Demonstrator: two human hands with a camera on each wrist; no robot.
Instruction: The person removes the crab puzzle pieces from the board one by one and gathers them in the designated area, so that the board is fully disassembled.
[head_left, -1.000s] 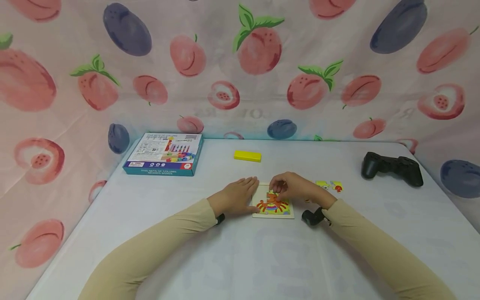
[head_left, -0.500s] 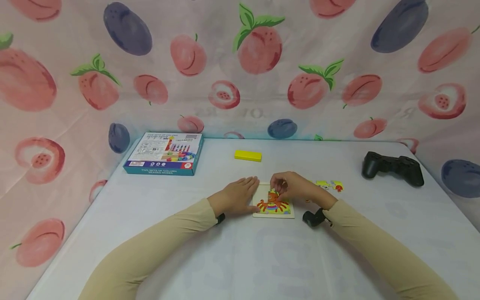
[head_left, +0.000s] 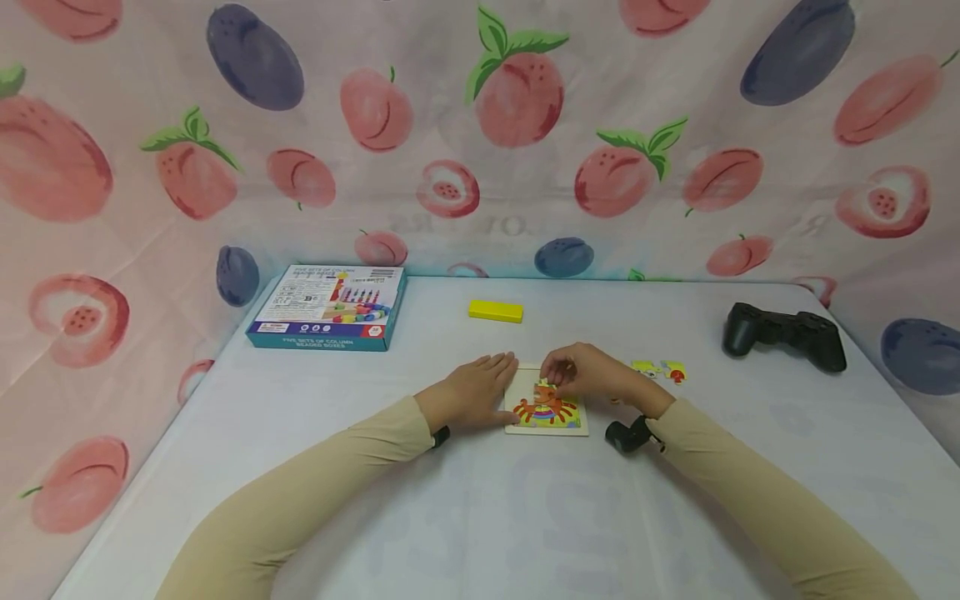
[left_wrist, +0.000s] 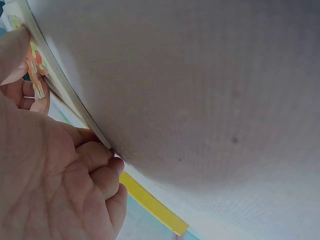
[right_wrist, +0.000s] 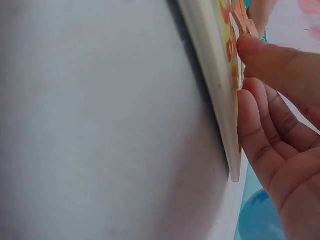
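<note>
Puzzle board lies beneath the fingers of the right hand, which pinch a tilted puzzle piece; the spread fingers of the left hand touch its edge. A slackening pinch could drop the piece askew; uneven pressing might dislodge fitted pieces below those fingertips.

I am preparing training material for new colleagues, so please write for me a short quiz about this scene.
1. Which hand pinches an orange puzzle piece?
2. Fill in the colour: the block beyond the puzzle board is ____.
3. Which lies farthest right in the head view? (a) box (b) game controller (c) puzzle board

Key: 1. right hand; 2. yellow; 3. (b)
</note>
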